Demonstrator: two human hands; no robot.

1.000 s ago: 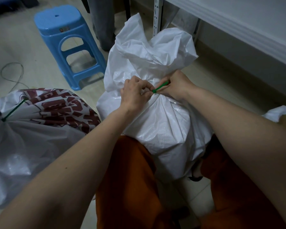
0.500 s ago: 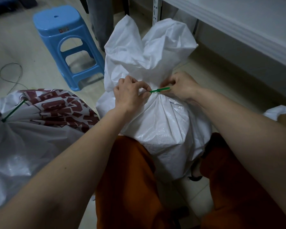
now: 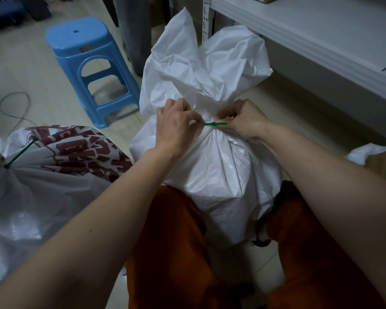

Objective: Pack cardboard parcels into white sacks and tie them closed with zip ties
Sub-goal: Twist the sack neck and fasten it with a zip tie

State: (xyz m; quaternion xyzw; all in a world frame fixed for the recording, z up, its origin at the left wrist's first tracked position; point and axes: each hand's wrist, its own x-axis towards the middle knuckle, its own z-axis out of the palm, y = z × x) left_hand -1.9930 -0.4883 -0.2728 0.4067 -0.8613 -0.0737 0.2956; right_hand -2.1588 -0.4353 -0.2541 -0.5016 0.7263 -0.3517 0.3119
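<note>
Between the person's knees, on the floor, stands the white sack [image 3: 218, 175], its mouth gathered into a tight neck. Around that neck runs the green zip tie [image 3: 214, 124]. The left hand [image 3: 176, 128] has its fingers curled, thumb and forefinger pinching the tie's left end against the bunched fabric. The right hand [image 3: 245, 121] is curled likewise, pinching the tie's right end. Compared with a second ago, the strip between the two hands now lies level and shows a small knob at its middle, which I take for the locking head. That suggests the tail is threaded and is being drawn through, so this sack is close to tied; a firmer cinch probably remains.

To the left on the floor lies a second sack [image 3: 42, 175], already tied with its own green tie [image 3: 18, 156]. It carries large dark-red printed characters, too crumpled to read.

Farther off stands a blue plastic stool [image 3: 83, 52] with a small label on its seat edge, too small to read. Along the right runs a white shelf [image 3: 321, 41].
</note>
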